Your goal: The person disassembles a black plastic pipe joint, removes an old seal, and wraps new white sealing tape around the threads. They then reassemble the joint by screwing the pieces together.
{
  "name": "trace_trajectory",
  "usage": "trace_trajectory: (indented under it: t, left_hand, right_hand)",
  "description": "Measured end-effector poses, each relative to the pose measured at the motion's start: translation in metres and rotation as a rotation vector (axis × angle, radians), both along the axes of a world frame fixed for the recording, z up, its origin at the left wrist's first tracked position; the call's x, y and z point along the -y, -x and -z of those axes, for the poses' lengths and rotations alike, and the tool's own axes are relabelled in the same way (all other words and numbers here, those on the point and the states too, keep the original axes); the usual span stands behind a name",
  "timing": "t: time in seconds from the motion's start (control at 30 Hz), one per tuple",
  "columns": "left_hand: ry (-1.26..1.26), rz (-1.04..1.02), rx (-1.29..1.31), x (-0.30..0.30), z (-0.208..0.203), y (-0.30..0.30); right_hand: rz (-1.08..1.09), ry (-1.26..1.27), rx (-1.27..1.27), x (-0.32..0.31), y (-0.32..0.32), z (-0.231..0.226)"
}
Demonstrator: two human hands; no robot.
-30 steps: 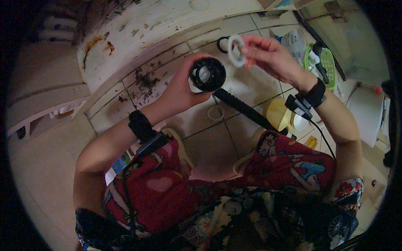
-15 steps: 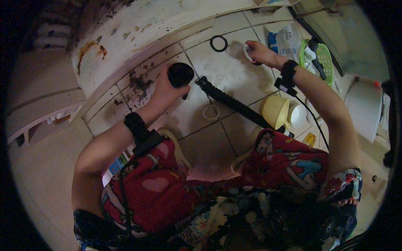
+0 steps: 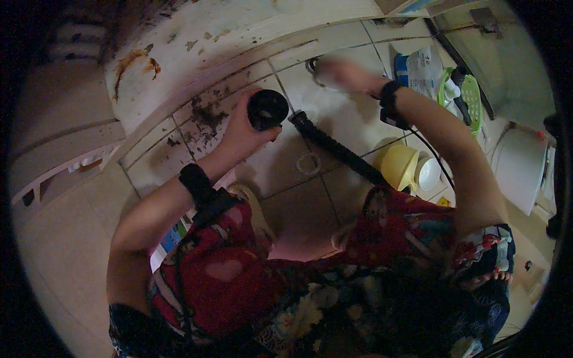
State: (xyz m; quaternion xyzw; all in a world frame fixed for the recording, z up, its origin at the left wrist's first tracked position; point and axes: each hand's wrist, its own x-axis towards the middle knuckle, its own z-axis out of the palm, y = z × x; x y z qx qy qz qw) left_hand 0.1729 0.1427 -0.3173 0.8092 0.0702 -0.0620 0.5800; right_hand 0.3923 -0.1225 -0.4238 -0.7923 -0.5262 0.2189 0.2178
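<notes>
My left hand (image 3: 248, 125) is closed round a black round drain fitting, a cup-like plastic piece (image 3: 268, 110) with its open end facing up. Just right of it a black corrugated drain hose (image 3: 340, 147) lies across the floor tiles, running back to my right knee. A pale ring gasket (image 3: 299, 163) lies flat below the hose's end. Farther off, my right hand (image 3: 346, 74) is over the tiles beside a black rubber ring (image 3: 311, 65), which it partly hides. Its fingers are smeared, so I cannot see what they hold.
Dark debris (image 3: 206, 116) is scattered on the tiles at the left, below a stained white panel (image 3: 197, 45). To the right stand a yellow pot (image 3: 399, 166), a white bowl (image 3: 427, 173), a green basket (image 3: 472, 101) and a blue-and-white package (image 3: 418, 67). A cable hangs from my right wrist.
My right hand has moved left, from beside the package to the black ring. It held a white ring before; now blur hides its grip. My left hand still holds the drain fitting, now slightly turned.
</notes>
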Motion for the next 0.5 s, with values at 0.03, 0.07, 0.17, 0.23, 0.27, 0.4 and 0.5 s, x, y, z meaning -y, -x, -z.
trace_trajectory:
  t: [0.03,0.07,0.17,0.23,0.27,0.4,0.5]
  left_hand:
    - [-0.010,-0.005,0.015,-0.001,-0.001,0.000]
    - [-0.005,0.001,0.035,-0.002,-0.002,-0.001]
    - [0.000,0.043,0.078,-0.005,-0.006,-0.008]
    - [0.001,0.087,0.082,-0.003,-0.011,-0.013]
    - [-0.001,0.098,0.086,-0.001,-0.015,-0.015]
    - [0.016,0.148,0.150,0.011,-0.032,-0.024]
    - [-0.002,0.192,0.273,0.020,-0.045,-0.031]
  right_hand:
    - [0.077,-0.140,-0.244,0.001,0.003,-0.011]
    - [0.182,-0.209,-0.464,0.004,0.006,-0.026]
    - [0.302,-0.351,-0.827,0.013,0.025,-0.080]
    - [0.424,-0.405,-1.076,0.022,0.038,-0.118]
    - [0.494,-0.359,-1.064,0.023,0.041,-0.135]
    - [0.551,-0.380,-1.063,0.014,0.050,-0.178]
    - [0.638,-0.418,-1.039,0.009,0.056,-0.196]
